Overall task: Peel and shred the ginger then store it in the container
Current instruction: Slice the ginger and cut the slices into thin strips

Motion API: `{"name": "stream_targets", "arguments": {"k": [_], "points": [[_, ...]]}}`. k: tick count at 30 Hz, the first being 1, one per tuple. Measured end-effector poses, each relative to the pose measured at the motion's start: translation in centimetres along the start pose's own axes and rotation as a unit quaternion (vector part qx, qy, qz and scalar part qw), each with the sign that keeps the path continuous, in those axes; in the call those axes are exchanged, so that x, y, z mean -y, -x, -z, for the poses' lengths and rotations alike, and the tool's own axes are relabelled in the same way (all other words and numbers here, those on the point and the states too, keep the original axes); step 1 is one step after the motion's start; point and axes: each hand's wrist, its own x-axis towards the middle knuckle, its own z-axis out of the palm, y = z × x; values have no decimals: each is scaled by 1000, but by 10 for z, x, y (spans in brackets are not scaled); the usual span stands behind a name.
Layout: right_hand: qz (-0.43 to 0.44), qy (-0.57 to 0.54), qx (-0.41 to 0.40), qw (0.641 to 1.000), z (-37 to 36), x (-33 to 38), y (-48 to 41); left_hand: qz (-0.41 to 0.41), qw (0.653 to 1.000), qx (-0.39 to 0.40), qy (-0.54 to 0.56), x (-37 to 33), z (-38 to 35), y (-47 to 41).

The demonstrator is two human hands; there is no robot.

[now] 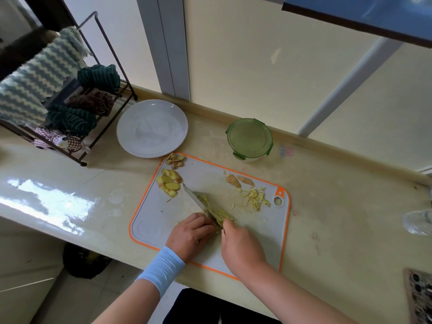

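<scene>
The knife (196, 199) is gripped in the right hand (240, 246), ginger (221, 215) pinned under the left hand (190, 233), fingers curled. They're easily nicked, blade's right alongside.

1. A home kitchen: a glossy cream surface (327, 206) carries an orange-edged cutting board (161, 218) with sliced ginger (169, 182).
2. Beyond the board's far left corner, a white plate (152, 128), then a wire rack (70, 90) hung with dishcloths (35, 83).
3. Beyond its far edge — a green-lidded food container (249, 139).
</scene>
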Motion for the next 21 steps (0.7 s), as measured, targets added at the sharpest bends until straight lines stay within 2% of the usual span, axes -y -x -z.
{"name": "stream_targets", "arguments": {"k": [4, 8, 21], "points": [[0, 13, -12, 1000, 2, -9, 23, 8, 1000, 6, 4, 1, -2, 1], [-17, 13, 15, 1000, -3, -16, 31, 13, 1000, 12, 7, 3, -2, 2], [-2, -6, 15, 1000, -8, 7, -13, 21, 999, 24, 14, -1, 2, -1]]}}
